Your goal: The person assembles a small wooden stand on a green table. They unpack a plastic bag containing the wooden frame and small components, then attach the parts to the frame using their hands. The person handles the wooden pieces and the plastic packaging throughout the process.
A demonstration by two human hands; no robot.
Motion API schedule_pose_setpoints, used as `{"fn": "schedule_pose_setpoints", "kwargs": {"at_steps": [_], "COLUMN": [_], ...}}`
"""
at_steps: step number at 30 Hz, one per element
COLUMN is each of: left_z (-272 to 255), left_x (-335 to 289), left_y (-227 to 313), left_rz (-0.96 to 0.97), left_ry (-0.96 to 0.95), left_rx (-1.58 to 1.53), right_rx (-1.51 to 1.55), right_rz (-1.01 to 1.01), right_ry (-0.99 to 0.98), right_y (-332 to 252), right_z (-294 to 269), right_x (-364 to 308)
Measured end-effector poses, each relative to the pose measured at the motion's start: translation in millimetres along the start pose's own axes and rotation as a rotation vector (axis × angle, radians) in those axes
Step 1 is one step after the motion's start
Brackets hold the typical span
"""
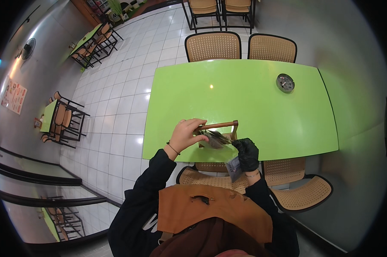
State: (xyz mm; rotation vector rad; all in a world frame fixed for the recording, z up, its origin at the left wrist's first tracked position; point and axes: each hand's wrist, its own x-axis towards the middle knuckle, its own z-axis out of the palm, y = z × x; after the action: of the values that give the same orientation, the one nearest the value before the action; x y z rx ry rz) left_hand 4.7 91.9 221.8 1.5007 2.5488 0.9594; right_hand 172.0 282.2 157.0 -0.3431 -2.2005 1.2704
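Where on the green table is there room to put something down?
Most of the green table is bare: the whole middle and left part, between the ashtray near the far right and the wooden caddy at the near edge. It is crowded only at the near edge, where the left hand and gloved right hand work at the caddy.

Left hand point(185, 133): bare, a thin band at the wrist, fingers point(200, 125) on the wooden handle point(218, 125) of a small caddy point(217, 136).
Right hand point(246, 153): in a black glove, touching the dark cutlery point(217, 137) in the caddy, with a small grey packet point(233, 168) below it.
Worktop point(245, 103): bright green, with a round dark ashtray point(285, 82) far right.
Seating: woven chairs point(213, 45) around it.
Floor point(129, 81): white tiles.
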Motion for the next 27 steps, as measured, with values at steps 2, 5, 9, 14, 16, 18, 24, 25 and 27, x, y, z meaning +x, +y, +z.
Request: {"fn": "schedule_pose_setpoints", "kwargs": {"at_steps": [2, 5, 9, 14, 16, 18, 24, 25, 27], "left_z": [1, 3, 8, 13, 14, 14, 12, 11, 13], "left_x": [0, 1, -2, -6, -7, -8, -6, -5, -7], "left_y": [3, 6, 8, 8, 10, 8, 13, 13, 12], "left_rz": [-0.027, -0.03, -0.011, 0.009, 0.011, 0.012, -0.005, -0.005, 0.0], "left_ry": [0.024, 0.071, 0.137, 0.193, 0.21, 0.202, 0.177, 0.179, 0.187], "left_rx": [0.029, 0.086, 0.132, 0.191, 0.213, 0.208, 0.207, 0.221, 0.235], "right_rx": [0.005, 0.045, 0.022, 0.029, 0.007, 0.02, 0.025, 0.02, 0.012], "right_rz": [-0.012, -0.026, -0.018, 0.017, 0.034, 0.081, 0.177, 0.184, 0.169], "right_ry": [0.01, 0.043, 0.041, 0.043, 0.03, -0.011, -0.092, -0.114, -0.124], "right_y": [-2, -4, -2, -4, 3, 6, 27, 32, 42], "right_z": [0, 2, 5, 7, 9, 9, 16, 18, 22], "right_x": [0, 1, 3, 7, 6, 4, -8, -10, -16]}}
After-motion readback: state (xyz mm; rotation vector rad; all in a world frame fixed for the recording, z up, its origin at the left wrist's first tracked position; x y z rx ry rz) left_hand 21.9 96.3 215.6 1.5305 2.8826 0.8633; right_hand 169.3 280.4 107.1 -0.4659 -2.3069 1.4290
